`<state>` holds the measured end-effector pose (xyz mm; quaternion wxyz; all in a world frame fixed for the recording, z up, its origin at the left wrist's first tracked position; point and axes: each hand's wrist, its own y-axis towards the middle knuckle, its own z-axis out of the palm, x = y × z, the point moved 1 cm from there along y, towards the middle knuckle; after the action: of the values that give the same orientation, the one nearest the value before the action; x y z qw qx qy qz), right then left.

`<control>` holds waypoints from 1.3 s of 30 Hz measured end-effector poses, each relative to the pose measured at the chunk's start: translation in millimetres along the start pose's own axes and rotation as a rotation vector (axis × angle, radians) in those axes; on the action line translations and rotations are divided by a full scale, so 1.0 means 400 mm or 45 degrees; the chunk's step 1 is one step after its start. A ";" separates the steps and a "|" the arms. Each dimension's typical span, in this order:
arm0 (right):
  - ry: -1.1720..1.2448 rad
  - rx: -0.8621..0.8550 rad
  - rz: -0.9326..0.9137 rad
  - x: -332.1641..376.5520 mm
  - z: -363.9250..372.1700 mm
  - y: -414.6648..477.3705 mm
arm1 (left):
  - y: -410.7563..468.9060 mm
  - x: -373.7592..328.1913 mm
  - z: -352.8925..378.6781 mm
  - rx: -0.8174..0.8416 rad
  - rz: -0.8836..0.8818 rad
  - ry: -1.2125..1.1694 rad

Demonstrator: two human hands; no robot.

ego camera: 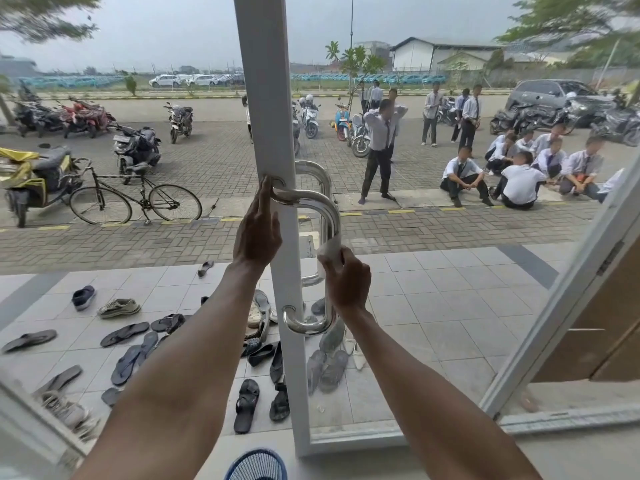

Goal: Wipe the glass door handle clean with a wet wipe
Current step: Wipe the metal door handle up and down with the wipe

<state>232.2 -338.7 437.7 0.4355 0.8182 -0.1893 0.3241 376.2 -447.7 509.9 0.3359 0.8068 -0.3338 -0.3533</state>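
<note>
A shiny steel D-shaped door handle [323, 206] is fixed to the white frame of the glass door [273, 116] in the middle of the view. My right hand [348, 284] grips the handle's upright bar about halfway down, wrapped around a white wet wipe [327, 249] that shows above my fingers. My left hand [258, 230] lies flat against the door frame just left of the handle's top mount, fingers extended upward. A second handle shows through the glass on the outer side.
A blue mesh basket [257, 466] sits at the floor below me. Several sandals and shoes [138, 341] lie on the tiled porch outside. Another white-framed glass panel [568, 271] slants on the right. Parked motorbikes, a bicycle and people are beyond.
</note>
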 end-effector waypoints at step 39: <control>-0.044 0.193 0.145 -0.161 0.095 -0.137 | -0.225 0.067 0.154 0.369 -0.059 0.176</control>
<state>232.5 -338.5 345.1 0.3499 0.8422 -0.2177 0.3477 368.5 -437.5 398.2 0.2299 0.8767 -0.3385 -0.2530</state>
